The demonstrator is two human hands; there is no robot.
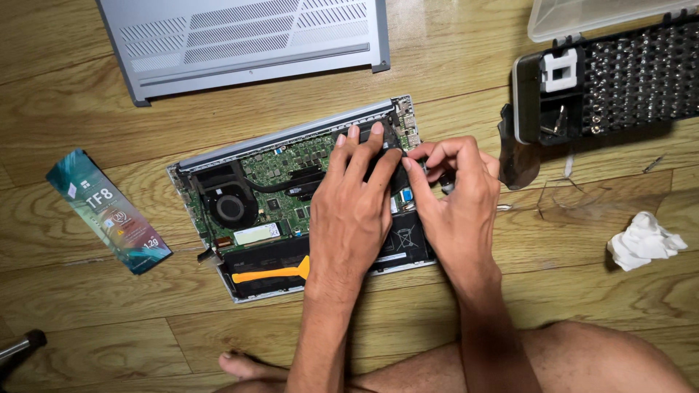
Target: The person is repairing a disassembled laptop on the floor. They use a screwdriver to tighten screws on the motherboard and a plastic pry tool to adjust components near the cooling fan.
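A long, narrow packet lies on the wooden floor at the left, well apart from the opened laptop, set at a slant. It is teal and dark blue with small white and pale patches. Inside the laptop, the black battery carries a white strip label along its near edge and small pale symbols above it.

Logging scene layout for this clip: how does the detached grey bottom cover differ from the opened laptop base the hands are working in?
The bottom cover shows plain grey metal with vent slots; the laptop base exposes a green board, a fan and a black battery. The cover lies untouched at the top of the view; the left hand and right hand rest on the base. The cover looks larger in the picture. Both lie flat on the wooden floor.
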